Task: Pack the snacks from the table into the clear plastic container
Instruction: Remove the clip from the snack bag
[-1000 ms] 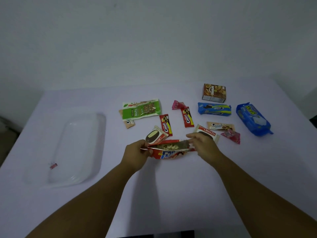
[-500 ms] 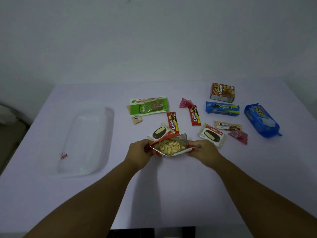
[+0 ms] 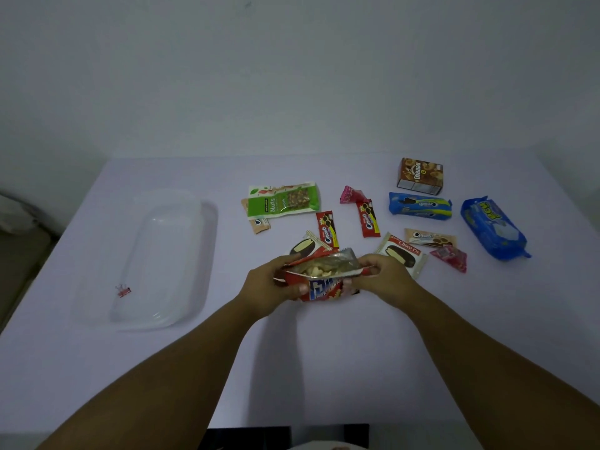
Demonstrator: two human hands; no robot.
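While my left hand [image 3: 271, 282] and right hand [image 3: 381, 276] each pinch the opened red snack bag [image 3: 323, 277] mid-table, I see the clear plastic container [image 3: 156, 258] at 9 o'clock, apart.

A small red binder clip [image 3: 123, 291] lies at the near left, seen through clear plastic, on the white table [image 3: 324, 368].

green pouch [image 3: 283, 201] reads "Nuts", white pie wrapper [image 3: 402, 254] reads "Choco Pie", other snack labels too blurred to read
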